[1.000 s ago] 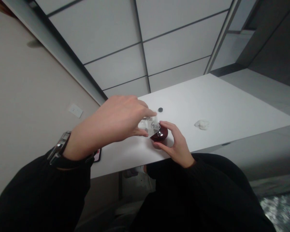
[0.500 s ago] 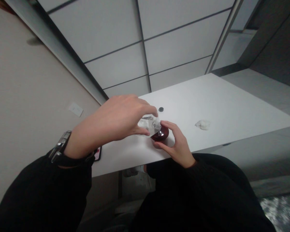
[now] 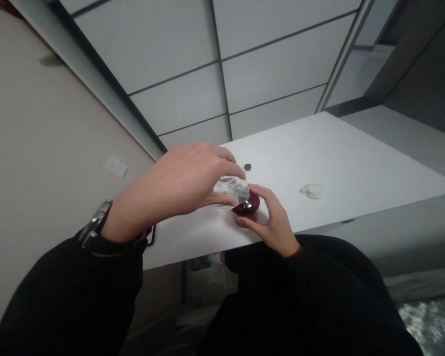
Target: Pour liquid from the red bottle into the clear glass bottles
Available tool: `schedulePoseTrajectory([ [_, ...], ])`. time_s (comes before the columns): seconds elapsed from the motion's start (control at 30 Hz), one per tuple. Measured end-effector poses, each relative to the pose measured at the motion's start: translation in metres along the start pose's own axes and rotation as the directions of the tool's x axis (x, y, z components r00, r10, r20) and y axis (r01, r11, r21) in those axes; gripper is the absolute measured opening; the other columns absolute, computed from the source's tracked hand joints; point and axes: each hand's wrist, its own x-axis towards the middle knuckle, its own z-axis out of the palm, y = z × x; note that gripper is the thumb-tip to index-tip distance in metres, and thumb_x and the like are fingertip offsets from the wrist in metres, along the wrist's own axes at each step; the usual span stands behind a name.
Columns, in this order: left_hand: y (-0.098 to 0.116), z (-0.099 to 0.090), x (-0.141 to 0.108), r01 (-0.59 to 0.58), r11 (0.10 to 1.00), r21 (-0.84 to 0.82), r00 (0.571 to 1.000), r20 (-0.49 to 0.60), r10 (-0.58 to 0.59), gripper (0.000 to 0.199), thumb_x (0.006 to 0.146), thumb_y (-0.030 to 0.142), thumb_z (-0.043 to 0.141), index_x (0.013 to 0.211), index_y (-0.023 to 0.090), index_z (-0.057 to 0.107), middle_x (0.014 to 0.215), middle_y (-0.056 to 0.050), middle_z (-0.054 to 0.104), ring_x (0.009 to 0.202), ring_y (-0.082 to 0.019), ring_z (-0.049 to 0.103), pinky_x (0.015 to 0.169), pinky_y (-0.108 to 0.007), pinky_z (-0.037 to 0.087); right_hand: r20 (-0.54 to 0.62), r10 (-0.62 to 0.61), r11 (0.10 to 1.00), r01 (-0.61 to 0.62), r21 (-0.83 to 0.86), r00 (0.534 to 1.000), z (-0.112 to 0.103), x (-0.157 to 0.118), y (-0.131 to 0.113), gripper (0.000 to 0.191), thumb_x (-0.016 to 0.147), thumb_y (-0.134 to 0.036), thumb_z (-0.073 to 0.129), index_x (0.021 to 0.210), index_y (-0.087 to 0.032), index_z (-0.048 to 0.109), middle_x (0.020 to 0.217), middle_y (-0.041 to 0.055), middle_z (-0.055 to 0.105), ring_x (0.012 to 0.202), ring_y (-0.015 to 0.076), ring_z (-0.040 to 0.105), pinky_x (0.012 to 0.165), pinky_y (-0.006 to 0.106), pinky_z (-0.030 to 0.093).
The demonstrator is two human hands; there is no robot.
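My left hand (image 3: 193,180) grips a clear, square-edged bottle (image 3: 236,190) between thumb and fingers. The bottle lies tilted on its side, one flat face towards the right. Right under and beside it is a glossy dark red round vessel (image 3: 250,203) on the white table. Thumb and fingers of my right hand (image 3: 276,220) curl around the red vessel's right side. Its top is covered by the bottle, so I cannot tell whether the two touch or whether anything flows between them.
A small black cap (image 3: 247,167) lies on the table (image 3: 341,153) behind the hands. Further right is a clear, crumpled-looking piece (image 3: 311,191). Part of a phone (image 3: 151,235) shows by my left wrist. White panelled doors (image 3: 170,44) stand behind the table, with a wall socket (image 3: 115,166) at left.
My left hand and the bottle have shifted slightly to the right over the red vessel. The right hand and the vessel stay almost where they were.
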Motion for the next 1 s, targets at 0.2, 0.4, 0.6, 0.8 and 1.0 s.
schedulePoseTrajectory([
  [0.2,-0.001,0.0,0.001,-0.062,0.998,0.002,0.997,-0.038,0.062,0.034,0.102,0.051,0.061,0.12,0.029,0.078,0.129,-0.005,0.076,0.115,-0.027,0.071,0.091,-0.035,0.051,0.002,0.01,1.0,-0.01,0.001,1.0,-0.001,0.0,-0.001,0.063,0.089,-0.039,0.082,0.144,-0.028,0.055,0.141,0.0135,0.065,0.135,0.0328,0.062,0.115,0.058,0.052],
  [0.4,-0.001,-0.002,0.002,-0.056,0.998,-0.002,0.998,-0.021,0.056,0.033,0.102,0.051,0.06,0.12,0.03,0.078,0.128,-0.005,0.076,0.115,-0.027,0.07,0.091,-0.036,0.05,0.005,0.022,1.0,-0.022,-0.011,1.0,0.0,0.0,-0.002,0.063,0.088,-0.04,0.083,0.144,-0.028,0.055,0.141,0.013,0.066,0.134,0.0334,0.062,0.115,0.06,0.052],
  [0.6,0.001,-0.001,0.004,-0.08,0.997,0.002,0.996,-0.026,0.08,0.036,0.104,0.054,0.056,0.117,0.03,0.079,0.126,-0.005,0.076,0.114,-0.028,0.068,0.091,-0.038,0.049,0.007,0.026,1.0,-0.025,-0.013,1.0,0.001,0.0,-0.002,0.064,0.087,-0.039,0.084,0.143,-0.028,0.055,0.141,0.013,0.066,0.134,0.0332,0.062,0.114,0.059,0.052],
  [0.8,0.002,-0.001,0.008,-0.09,0.996,-0.008,0.995,-0.042,0.089,0.041,0.104,0.057,0.053,0.116,0.027,0.08,0.122,-0.007,0.076,0.114,-0.028,0.065,0.092,-0.038,0.048,-0.003,0.033,0.999,-0.033,-0.021,0.999,0.002,0.0,-0.003,0.063,0.087,-0.042,0.083,0.142,-0.027,0.056,0.14,0.0135,0.066,0.132,0.0339,0.063,0.112,0.06,0.052],
  [1.0,0.002,0.001,0.011,-0.097,0.995,-0.023,0.994,-0.051,0.096,0.041,0.104,0.056,0.053,0.118,0.027,0.08,0.121,-0.007,0.077,0.114,-0.026,0.064,0.093,-0.037,0.046,-0.006,0.017,1.0,-0.017,-0.013,1.0,0.002,-0.001,-0.003,0.062,0.088,-0.039,0.082,0.142,-0.026,0.055,0.14,0.0136,0.066,0.133,0.0328,0.063,0.112,0.058,0.052],
])
